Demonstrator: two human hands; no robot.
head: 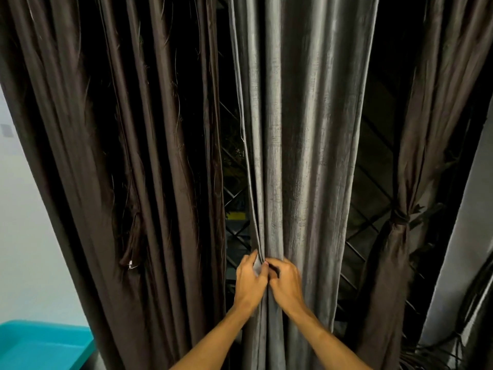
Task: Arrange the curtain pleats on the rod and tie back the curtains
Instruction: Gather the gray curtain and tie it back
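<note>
A grey textured curtain (298, 129) hangs in long vertical pleats down the middle of the view. My left hand (249, 283) pinches its left edge fold at waist height. Right beside it, my right hand (286, 283) grips the neighbouring pleat, the two hands touching at the fingertips. A dark brown curtain (120, 156) hangs loose to the left. On the right, another dark brown curtain (416, 129) is gathered and cinched by a tie-back knot (399, 217). The rod is out of view above.
Behind the curtains is a dark window with a diagonal metal grille (234, 236). A teal plastic bin (40, 345) stands at the lower left by a white wall (24, 222). A pale wall edge (464, 236) and dark cables (453, 337) are at the lower right.
</note>
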